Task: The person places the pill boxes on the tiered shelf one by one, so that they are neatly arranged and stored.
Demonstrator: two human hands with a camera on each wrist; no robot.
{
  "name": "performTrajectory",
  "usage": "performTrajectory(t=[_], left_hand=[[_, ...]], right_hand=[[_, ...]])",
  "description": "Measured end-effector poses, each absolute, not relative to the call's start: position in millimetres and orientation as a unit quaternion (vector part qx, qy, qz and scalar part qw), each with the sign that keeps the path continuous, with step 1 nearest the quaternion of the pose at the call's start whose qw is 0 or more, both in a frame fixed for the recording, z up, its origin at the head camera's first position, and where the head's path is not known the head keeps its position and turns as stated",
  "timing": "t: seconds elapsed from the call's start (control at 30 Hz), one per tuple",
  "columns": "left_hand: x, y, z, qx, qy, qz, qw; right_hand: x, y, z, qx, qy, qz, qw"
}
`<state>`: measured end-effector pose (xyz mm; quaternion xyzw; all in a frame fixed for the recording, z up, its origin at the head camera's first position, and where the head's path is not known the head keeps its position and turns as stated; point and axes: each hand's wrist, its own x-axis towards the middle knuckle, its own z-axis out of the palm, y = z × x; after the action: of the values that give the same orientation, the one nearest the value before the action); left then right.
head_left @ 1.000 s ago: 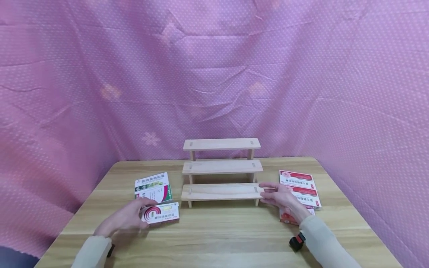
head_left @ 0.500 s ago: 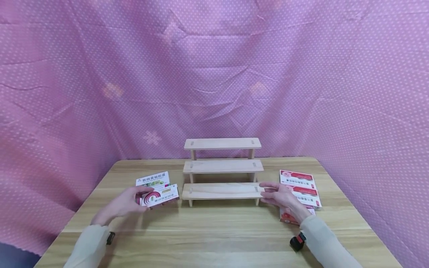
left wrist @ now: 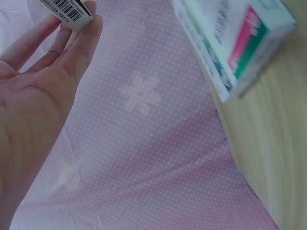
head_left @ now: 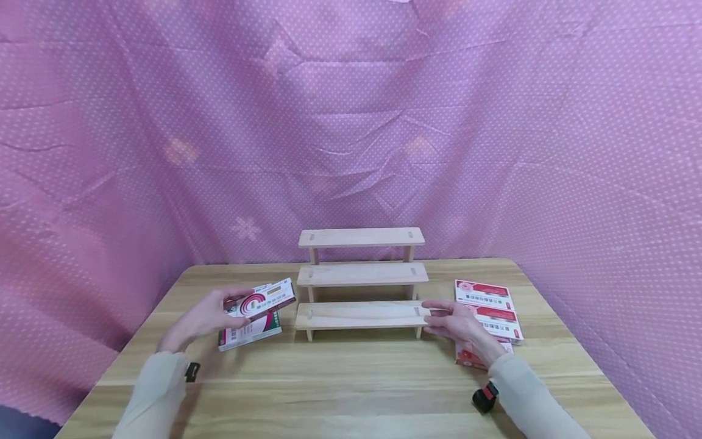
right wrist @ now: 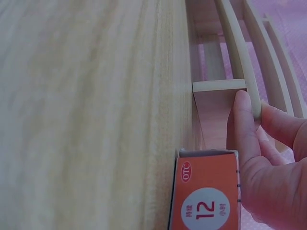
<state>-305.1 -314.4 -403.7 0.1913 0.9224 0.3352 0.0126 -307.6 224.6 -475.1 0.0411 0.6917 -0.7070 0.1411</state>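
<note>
In the head view my left hand [head_left: 204, 317] grips a white medicine box [head_left: 269, 300] with a red swirl, tilted and raised over the other left-hand boxes. Its barcode end [left wrist: 72, 13] shows between the fingers in the left wrist view. Beneath it is a white, green and magenta medicine box [head_left: 253, 332]; another behind is mostly covered. A pale wooden three-step display stand [head_left: 362, 314] stands mid-table. My right hand [head_left: 463, 329] pinches the right end of its lowest step, thumb and fingers on opposite faces of the board [right wrist: 238, 62] in the right wrist view.
Red-and-white medicine boxes [head_left: 496, 320] lie at the right. An orange box [right wrist: 206, 191] sits close under my right hand. The wooden table [head_left: 351, 390] reaches back to a pink dotted curtain [head_left: 351, 152].
My left hand has lifted the swirl box up and away from me, over the neighbouring boxes, and tilted it. My right hand stays on the stand's lowest step.
</note>
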Motion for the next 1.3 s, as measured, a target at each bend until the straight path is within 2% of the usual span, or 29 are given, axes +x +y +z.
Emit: performTrajectory(t=[0.23,0.53,1.3], left_hand=[[-313,-301,-397,0.190,0.918,0.347,-0.005],[-323,-283,-392,0.201,0.904,0.376,0.000],[-352,-240,-373,0.220,0.876,0.419,-0.090]], right_hand=[[-307,223,-474,0.045,0.690,-0.708,0.144],[-305,225,-476,0.044,0.692,-0.706,0.144],[-309,224,-477,0.051,0.691,-0.707,0.145]])
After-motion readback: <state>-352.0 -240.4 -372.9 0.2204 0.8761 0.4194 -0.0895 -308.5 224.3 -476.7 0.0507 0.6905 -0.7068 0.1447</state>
